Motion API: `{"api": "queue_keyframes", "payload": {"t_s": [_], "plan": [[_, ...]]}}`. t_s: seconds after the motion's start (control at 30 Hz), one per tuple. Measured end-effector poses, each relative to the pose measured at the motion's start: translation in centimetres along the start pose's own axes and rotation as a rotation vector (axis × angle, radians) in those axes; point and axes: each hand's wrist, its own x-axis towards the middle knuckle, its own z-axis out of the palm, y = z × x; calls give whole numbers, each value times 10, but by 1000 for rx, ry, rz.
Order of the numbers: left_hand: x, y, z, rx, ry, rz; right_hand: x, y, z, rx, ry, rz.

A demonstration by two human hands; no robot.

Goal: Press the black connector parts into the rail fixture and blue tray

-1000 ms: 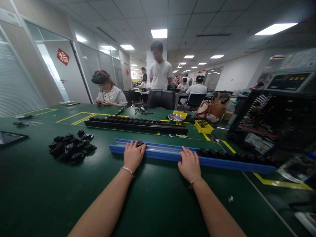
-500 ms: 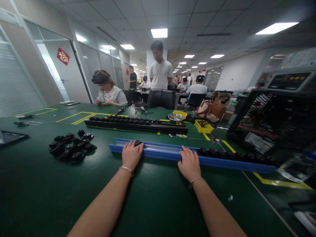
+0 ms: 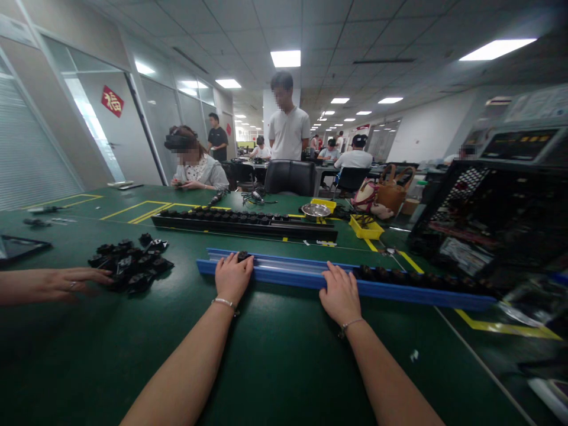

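A long blue channel rail lies across the table before me. Near its left end, my left hand pinches a small black part that sits in the channel; the fingers hide some of it. My right hand grips the rail around the middle, its fingers reaching over the near wall. To the right of that hand, several black parts stand in a row inside the channel. Off to the left is a heap of black parts, too dark to make out singly.
Another person's hand reaches in from the left beside the heap. Behind the rail lies a black rail filled with black parts. Farther back are a metal dish and a yellow tray. An open computer case stands at right.
My left hand has slid slightly left along the rail with the black part. Another person's hand has come in at the left near the heap. My right hand has stayed put.
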Motion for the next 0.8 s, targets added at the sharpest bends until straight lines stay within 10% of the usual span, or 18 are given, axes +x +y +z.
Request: {"api": "queue_keyframes", "payload": {"t_s": [0.8], "plan": [[3,-5,-8,-33,-54,-123,1,1,-1,5,-12,0]]}}
